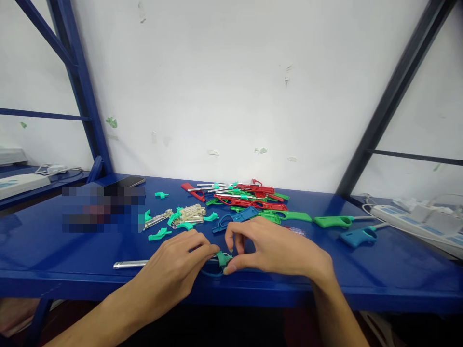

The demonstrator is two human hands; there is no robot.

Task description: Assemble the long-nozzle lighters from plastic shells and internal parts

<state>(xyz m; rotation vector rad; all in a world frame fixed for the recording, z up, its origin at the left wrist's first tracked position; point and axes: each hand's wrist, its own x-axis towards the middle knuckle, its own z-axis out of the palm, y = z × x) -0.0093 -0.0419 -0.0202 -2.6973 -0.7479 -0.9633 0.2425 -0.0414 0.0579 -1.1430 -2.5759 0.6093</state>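
At the table's front edge lies a partly assembled utility lighter. Its metal tube (130, 264) sticks out left past my left hand (183, 260), and part of a blue handle shell (211, 273) shows under the fingers. My left hand is closed on the lighter, thumb and forefinger at a green plastic trigger (222, 259). From the right, my right hand (275, 246) bends its fingers over the same spot, thumb tip low against the trigger's right side. The fingers hide most of the handle. Just beyond lies another blue handle shell (235, 218).
Loose green triggers (159, 234) and a pile of small metallic parts (191, 214) lie behind my left hand. Red and green handle shells (249, 202) with metal tubes are heaped mid-table. A green lighter (333, 221) and a blue lighter (358, 236) lie right, near a power strip (415, 221).
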